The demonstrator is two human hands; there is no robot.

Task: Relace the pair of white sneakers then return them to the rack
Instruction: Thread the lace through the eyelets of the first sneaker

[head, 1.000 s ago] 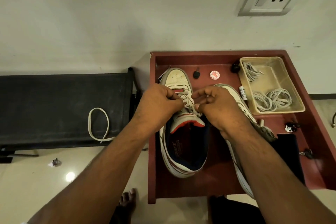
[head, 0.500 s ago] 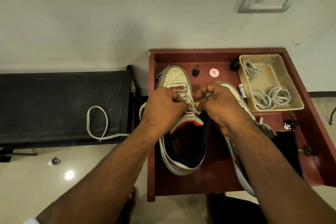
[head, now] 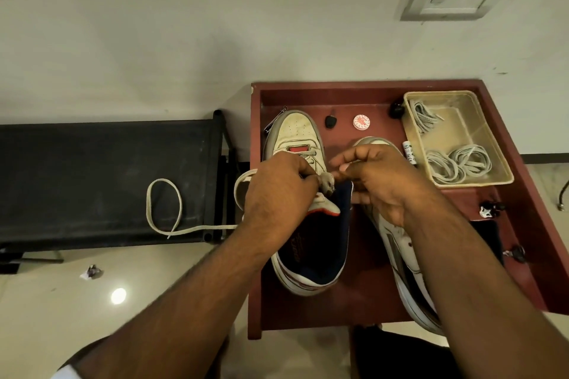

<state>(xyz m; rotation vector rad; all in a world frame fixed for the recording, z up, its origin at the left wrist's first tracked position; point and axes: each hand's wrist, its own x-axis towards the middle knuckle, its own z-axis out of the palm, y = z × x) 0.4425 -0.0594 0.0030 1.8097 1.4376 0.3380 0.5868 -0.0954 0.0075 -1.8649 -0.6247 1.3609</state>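
Left grip (head: pixel 278 191) pinching lace (head: pixel 163 212), right grip (head: pixel 378 181) at sneaker (head: pixel 303 144)

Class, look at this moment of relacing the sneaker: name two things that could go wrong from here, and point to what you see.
1. The lace trails off the red tray onto the black rack; a pull by the left hand may snag it.
2. The right hand works above the second sneaker, which overhangs the tray's near edge and might be knocked off.
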